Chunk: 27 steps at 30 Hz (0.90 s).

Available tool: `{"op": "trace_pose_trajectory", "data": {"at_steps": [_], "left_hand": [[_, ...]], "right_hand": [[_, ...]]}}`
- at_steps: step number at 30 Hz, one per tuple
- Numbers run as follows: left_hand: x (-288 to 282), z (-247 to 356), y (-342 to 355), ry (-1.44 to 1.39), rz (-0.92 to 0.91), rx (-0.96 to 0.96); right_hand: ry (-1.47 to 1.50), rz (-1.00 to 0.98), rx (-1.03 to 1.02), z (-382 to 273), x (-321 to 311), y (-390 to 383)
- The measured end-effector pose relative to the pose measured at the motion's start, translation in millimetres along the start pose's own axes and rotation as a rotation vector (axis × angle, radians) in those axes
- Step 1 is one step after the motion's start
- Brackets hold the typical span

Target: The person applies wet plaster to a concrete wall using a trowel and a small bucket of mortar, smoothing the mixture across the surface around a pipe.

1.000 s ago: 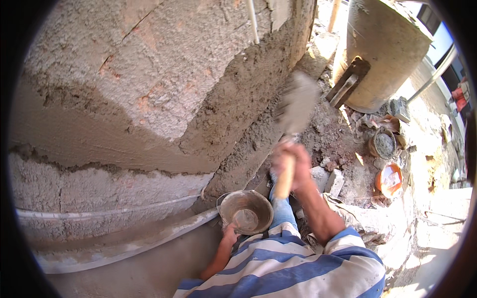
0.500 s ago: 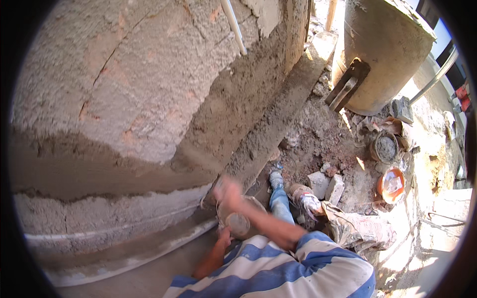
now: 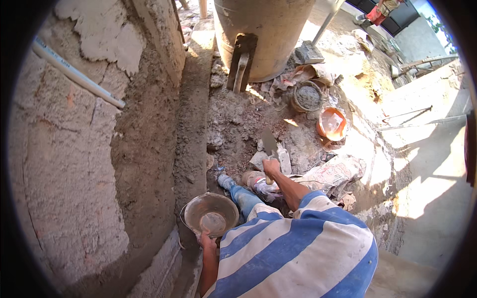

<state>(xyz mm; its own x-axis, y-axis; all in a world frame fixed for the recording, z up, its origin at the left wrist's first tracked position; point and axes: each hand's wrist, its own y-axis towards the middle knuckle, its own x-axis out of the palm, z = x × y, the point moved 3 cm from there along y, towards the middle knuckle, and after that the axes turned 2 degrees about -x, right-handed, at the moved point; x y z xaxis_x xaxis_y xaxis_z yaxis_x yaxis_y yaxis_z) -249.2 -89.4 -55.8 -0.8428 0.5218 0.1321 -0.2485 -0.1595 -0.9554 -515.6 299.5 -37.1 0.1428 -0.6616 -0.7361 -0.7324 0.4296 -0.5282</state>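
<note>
My left hand (image 3: 206, 241) grips the near rim of a mortar-stained bucket (image 3: 198, 207), which tilts its open mouth up at me. A thin layer of grey residue coats the bucket's inside, and a wire handle hangs at its left side. Out to the right, my right hand (image 3: 271, 166) is closed around the handle of a pointed trowel (image 3: 269, 141). The trowel's blade points away from me, above broken blocks (image 3: 284, 159) on the ground. My jeans-clad leg (image 3: 245, 199) shows between the two arms.
On the left rises a partly plastered wall (image 3: 74, 164) with a pipe (image 3: 79, 72) and a mortar-covered ledge (image 3: 191, 124). A float (image 3: 242, 63) leans on a large drum (image 3: 276, 35). Right of the rubble stand a mortar-filled bucket (image 3: 294, 102), an orange bucket (image 3: 323, 131) and a sack (image 3: 330, 178). Another person (image 3: 380, 12) is far off.
The view has swung right. My right hand, blurred near the wall and bucket before, has moved right over the rubble, and the trowel now shows clearly. My left hand still holds the bucket.
</note>
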Motion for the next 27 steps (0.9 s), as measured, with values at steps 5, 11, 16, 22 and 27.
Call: {"op": "trace_pose_trajectory", "data": {"at_steps": [5,11,16,22,27], "left_hand": [[154,58,10,0.423,-0.157,0.185],[501,-5,-355,0.559,-1.554,-0.24],[476,-20,-572,0.936,-2.613,-0.073],[385,-52,-406,1.816,-2.307,0.414],[271,-16,-150,2.502,-1.258,1.02]], "right_hand": [[0.069,0.299,0.264,125,-56,-27],[0.724,0.763,0.786,248,-8,-95],[1.112,0.734,0.682,187,-3,-159],[0.789,0.523,0.748,193,26,-212],[0.429,0.507,0.652,205,46,-225]]}}
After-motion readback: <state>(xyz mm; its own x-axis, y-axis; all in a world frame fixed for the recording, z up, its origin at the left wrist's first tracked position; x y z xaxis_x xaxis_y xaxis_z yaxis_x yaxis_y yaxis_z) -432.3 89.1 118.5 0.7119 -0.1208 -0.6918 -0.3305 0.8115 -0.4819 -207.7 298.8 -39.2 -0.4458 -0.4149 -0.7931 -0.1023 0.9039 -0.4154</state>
